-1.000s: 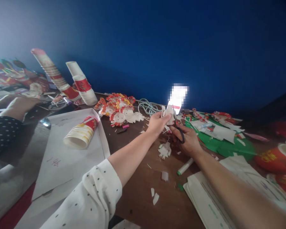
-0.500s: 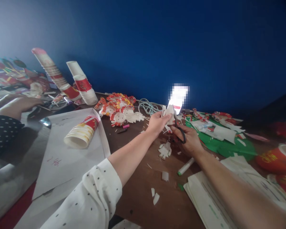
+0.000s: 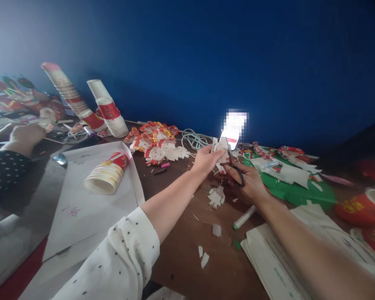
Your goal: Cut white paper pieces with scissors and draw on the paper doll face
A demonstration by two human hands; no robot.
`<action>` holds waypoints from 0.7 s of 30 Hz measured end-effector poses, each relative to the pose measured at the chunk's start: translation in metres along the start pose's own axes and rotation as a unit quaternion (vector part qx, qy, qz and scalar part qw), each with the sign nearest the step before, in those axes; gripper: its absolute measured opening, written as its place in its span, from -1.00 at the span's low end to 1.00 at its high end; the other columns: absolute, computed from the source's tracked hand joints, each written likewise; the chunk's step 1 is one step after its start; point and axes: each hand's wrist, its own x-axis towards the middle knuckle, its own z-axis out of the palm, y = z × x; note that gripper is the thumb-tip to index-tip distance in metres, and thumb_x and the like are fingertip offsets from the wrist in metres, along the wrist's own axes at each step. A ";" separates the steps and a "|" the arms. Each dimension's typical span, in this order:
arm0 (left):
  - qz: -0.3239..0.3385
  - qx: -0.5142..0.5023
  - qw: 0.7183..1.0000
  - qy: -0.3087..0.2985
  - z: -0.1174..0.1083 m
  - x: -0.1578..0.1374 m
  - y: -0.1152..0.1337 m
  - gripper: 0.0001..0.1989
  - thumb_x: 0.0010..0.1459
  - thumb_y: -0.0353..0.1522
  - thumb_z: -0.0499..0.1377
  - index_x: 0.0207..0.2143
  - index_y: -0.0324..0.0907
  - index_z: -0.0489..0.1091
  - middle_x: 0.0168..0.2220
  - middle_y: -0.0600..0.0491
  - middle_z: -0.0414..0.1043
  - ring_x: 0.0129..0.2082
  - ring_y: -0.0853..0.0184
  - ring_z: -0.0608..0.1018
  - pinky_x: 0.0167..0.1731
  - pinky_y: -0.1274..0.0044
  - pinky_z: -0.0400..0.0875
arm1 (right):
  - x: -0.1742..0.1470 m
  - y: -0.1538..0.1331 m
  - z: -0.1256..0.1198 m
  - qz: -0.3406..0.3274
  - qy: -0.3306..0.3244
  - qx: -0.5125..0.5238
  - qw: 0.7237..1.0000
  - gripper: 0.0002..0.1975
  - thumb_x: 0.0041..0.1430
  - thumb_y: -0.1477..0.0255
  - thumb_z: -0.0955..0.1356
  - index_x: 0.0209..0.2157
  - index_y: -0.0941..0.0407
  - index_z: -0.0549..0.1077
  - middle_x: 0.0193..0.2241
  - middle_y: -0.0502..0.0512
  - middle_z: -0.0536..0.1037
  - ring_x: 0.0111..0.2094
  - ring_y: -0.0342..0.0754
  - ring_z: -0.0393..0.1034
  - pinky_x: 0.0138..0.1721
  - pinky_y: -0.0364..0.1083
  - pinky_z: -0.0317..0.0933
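Note:
Near the middle of the brown table, my left hand (image 3: pixel 205 160) pinches a small white paper piece (image 3: pixel 221 151). My right hand (image 3: pixel 249 182) is closed round the dark handles of a pair of scissors (image 3: pixel 240 176), whose blades meet the right side of that piece. How wide the blades stand is hard to see. Below my hands lies a white paper cutout (image 3: pixel 216 196) with jagged edges. A green-capped white marker (image 3: pixel 243 217) rests under my right wrist. A lit phone (image 3: pixel 233 131) leans behind the piece.
A white box lid (image 3: pixel 81 221) at left bears a lying stack of paper cups (image 3: pixel 108 173). Leaning cup stacks (image 3: pixel 109 110) stand behind it. Decorated cutouts (image 3: pixel 158 141) lie along the blue wall, green sheet (image 3: pixel 300 196) at right. Another person's hand (image 3: pixel 28 135) works at far left.
My right hand and the scissors have shifted very slightly; my left hand and the paper piece stay in place. At far left, the other person's hand has moved and changed its pose.

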 end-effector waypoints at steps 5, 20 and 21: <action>-0.005 -0.003 1.000 0.003 0.000 0.000 0.002 -0.73 -0.01 -0.22 0.27 -0.32 -0.22 0.50 -0.42 -0.03 0.51 -0.45 0.35 0.50 -0.36 0.52 0.39 | 0.000 -0.001 -0.001 0.008 0.000 0.005 1.000 -0.63 0.01 0.09 0.42 -0.42 0.14 0.55 -0.73 -0.07 0.32 -0.65 -0.19 0.15 -0.61 -0.16 0.03; 0.000 0.009 1.000 -0.010 -0.003 0.002 0.000 -0.68 0.01 -0.19 0.26 -0.27 -0.24 0.50 -0.34 -0.06 0.55 -0.39 0.33 0.53 -0.32 0.52 0.40 | 0.000 -0.003 -0.002 0.022 -0.013 0.010 1.000 -0.61 -0.02 0.10 0.43 -0.34 0.16 0.56 -0.72 -0.09 0.32 -0.65 -0.21 0.15 -0.60 -0.17 0.03; 0.000 0.012 1.000 -0.012 -0.003 0.002 0.000 -0.68 0.02 -0.19 0.26 -0.26 -0.24 0.49 -0.34 -0.06 0.54 -0.40 0.34 0.53 -0.33 0.52 0.40 | 0.000 -0.003 -0.002 0.028 -0.012 0.015 0.999 -0.60 -0.01 0.09 0.43 -0.33 0.16 0.55 -0.71 -0.09 0.32 -0.65 -0.21 0.15 -0.61 -0.17 0.03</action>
